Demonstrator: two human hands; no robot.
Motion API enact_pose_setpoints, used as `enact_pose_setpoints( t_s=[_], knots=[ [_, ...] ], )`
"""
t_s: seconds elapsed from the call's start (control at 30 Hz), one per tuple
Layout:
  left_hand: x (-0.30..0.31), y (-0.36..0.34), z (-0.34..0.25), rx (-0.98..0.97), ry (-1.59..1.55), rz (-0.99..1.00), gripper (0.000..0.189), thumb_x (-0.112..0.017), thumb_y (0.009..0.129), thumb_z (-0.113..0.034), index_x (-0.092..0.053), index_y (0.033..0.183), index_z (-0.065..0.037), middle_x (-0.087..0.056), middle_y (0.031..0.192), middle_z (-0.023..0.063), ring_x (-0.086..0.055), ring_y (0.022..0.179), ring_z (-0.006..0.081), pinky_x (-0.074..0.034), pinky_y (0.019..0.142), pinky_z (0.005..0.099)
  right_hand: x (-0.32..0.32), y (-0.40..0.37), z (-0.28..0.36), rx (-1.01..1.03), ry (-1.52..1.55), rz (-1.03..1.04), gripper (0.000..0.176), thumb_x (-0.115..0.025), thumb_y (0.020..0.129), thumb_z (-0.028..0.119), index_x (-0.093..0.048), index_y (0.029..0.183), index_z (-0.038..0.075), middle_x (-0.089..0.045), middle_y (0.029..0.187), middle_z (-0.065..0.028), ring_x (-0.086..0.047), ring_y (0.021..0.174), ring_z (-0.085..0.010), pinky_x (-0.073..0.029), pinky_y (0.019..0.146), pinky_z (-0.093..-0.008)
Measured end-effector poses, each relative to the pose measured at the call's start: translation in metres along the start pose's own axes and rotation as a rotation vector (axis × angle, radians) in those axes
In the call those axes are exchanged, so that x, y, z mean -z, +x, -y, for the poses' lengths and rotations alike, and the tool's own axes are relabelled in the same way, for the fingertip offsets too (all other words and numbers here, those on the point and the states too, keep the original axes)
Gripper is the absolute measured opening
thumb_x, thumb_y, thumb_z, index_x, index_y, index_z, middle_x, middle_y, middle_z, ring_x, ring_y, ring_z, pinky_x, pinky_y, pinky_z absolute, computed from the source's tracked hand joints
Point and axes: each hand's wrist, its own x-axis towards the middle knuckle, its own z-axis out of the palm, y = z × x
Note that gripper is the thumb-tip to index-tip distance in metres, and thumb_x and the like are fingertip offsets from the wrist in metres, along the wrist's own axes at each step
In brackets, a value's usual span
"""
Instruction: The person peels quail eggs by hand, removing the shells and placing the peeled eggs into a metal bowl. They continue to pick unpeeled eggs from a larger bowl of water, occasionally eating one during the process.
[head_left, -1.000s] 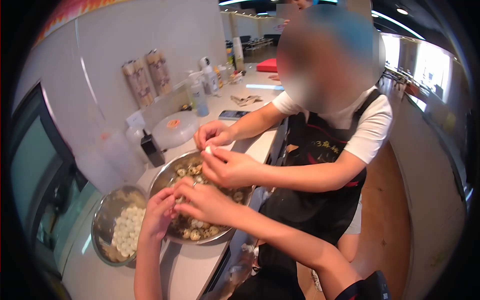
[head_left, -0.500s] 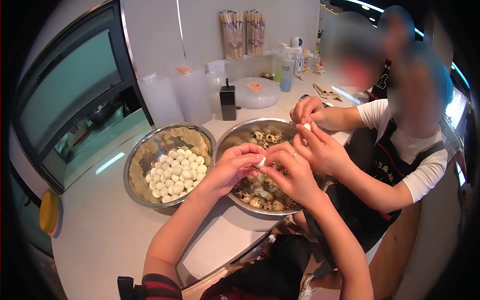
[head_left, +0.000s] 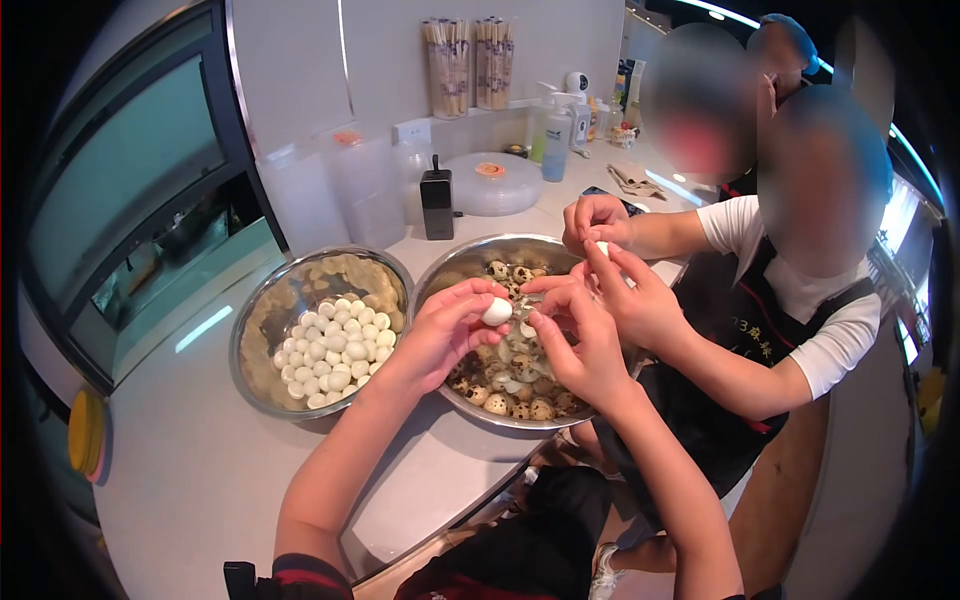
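Observation:
A peeled quail egg [head_left: 497,312] sits between the thumb and fingers of my left hand [head_left: 443,330], which is over the left side of a metal bowl [head_left: 535,424]. To its right, my right hand [head_left: 583,335] hovers over the same bowl with thumb and forefinger apart, a pale bit of shell [head_left: 527,328] showing just below the thumb tip. In that bowl lie speckled quail eggs [head_left: 497,403] and loose shell pieces. The second metal bowl [head_left: 240,365], left of my hands, contains many peeled eggs [head_left: 338,348].
At the right a co-worker's hands [head_left: 625,290] hold another white egg [head_left: 602,248] over the shared bowl's far right edge. Behind the bowls stand a black box-shaped device [head_left: 437,205], a round clear container [head_left: 490,190], tall plastic containers [head_left: 368,190] and a pump bottle [head_left: 556,145].
My hands have separated: the left has moved slightly left with the egg, and the right has come off it. The whole view has shifted a little. The co-worker still holds an egg.

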Motion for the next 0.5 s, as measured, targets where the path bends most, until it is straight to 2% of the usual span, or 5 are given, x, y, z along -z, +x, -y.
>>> enact_pose_setpoints(
  t_s=[0.27,0.33,0.4,0.47,0.5],
  knots=[
    [-0.007,-0.001,-0.004,0.009,0.008,-0.039,0.020,-0.051,0.083,-0.016,-0.051,0.097,-0.002,-0.056,0.090,0.0080,-0.054,0.075,0.0120,-0.045,0.062,0.0199,-0.001,-0.001,-0.010,0.033,-0.255,-0.054,0.011,-0.050,0.071,0.001,-0.046,0.081,0.001,-0.055,0.076,-0.0125,-0.054,0.069,-0.0247,-0.044,0.058,-0.0360],
    [-0.012,-0.001,-0.012,-0.080,0.180,-0.113,0.020,-0.054,0.081,-0.015,-0.052,0.097,-0.002,-0.057,0.091,0.0072,-0.054,0.075,0.0115,-0.044,0.064,0.0206,-0.004,-0.003,-0.008,-0.066,-0.339,0.137,0.011,-0.049,0.071,0.004,-0.047,0.082,0.003,-0.055,0.070,-0.0147,-0.054,0.066,-0.0300,-0.043,0.060,-0.0390],
    [-0.026,-0.002,-0.033,-0.170,0.273,-0.137,0.018,-0.056,0.079,-0.012,-0.054,0.092,-0.002,-0.057,0.088,0.0055,-0.054,0.076,0.0098,-0.043,0.066,0.0213,-0.004,-0.005,-0.012,-0.140,-0.354,0.177,0.010,-0.048,0.071,0.007,-0.049,0.080,0.003,-0.055,0.069,-0.0169,-0.055,0.065,-0.0338,-0.043,0.061,-0.0415],
    [-0.033,0.005,-0.054,-0.445,0.811,-0.166,0.014,-0.056,0.078,-0.011,-0.057,0.087,-0.002,-0.057,0.082,0.0050,-0.053,0.072,0.0090,-0.042,0.063,0.0211,-0.004,-0.005,-0.018,-0.180,-0.417,0.251,0.008,-0.048,0.071,0.007,-0.050,0.077,0.001,-0.056,0.068,-0.0177,-0.055,0.066,-0.0342,-0.043,0.061,-0.0428],
    [-0.032,0.017,-0.060,-0.439,0.814,-0.172,0.014,-0.056,0.078,-0.011,-0.057,0.087,-0.002,-0.057,0.082,0.0050,-0.053,0.072,0.0090,-0.042,0.063,0.0211,-0.004,-0.003,-0.016,-0.198,-0.433,0.254,0.009,-0.047,0.070,0.007,-0.051,0.075,0.000,-0.056,0.068,-0.0185,-0.055,0.067,-0.0346,-0.044,0.062,-0.0430]
  ],
)
